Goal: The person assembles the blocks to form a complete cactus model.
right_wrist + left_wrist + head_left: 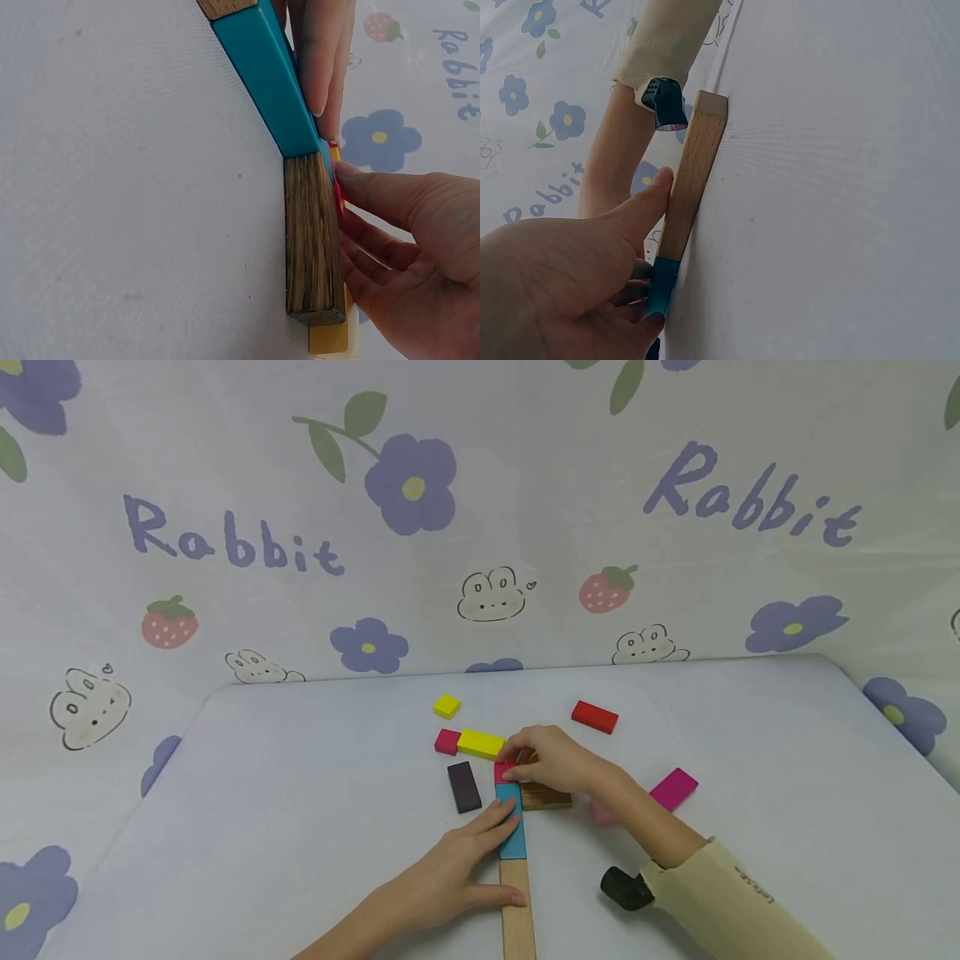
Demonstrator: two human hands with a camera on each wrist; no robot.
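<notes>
On the left, my left hand [450, 877], fingers outstretched, thumb apart, rests on the wooden block [517, 935] and blue block [512, 843]. At the blue block's far end, my right hand [558, 764] pinches the pink block [500, 771], seemingly aligning it; releasing it calls for gentleness. I see no containers.

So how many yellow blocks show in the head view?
2: the small yellow block at the back, and the longer yellow block beside a pinkish-red block. The right hand may hide more.
</notes>
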